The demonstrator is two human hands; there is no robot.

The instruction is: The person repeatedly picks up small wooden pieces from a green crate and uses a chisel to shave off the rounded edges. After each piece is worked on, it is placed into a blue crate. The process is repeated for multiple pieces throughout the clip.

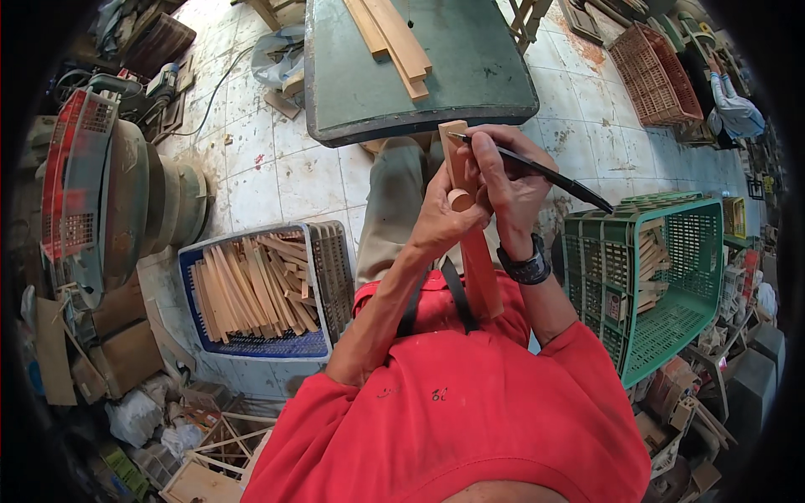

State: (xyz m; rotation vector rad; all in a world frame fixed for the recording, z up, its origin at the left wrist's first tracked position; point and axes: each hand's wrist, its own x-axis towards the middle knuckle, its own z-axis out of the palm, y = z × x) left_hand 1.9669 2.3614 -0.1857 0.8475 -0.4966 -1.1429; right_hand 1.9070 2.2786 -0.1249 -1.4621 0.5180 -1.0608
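My left hand (pixel 440 216) is closed around a long wooden strip (pixel 454 151) held in front of my lap. A small round wooden piece (pixel 459 199) lies against the strip by my left thumb; I cannot tell whether it is loose. Between the fingers of my right hand (pixel 510 172) is a black pen (pixel 574 186). Its tip is at the far end of the strip, apparently touching the wood. Part of the strip is hidden by my fingers, and its near end reaches toward my red shirt.
Ahead stands a dark green table (pixel 352 84) bearing long wooden strips (pixel 392 42). A blue crate (pixel 194 331) full of wood pieces is at my left, a green crate (pixel 641 335) with more at my right. A machine with a red guard (pixel 67 176) stands far left.
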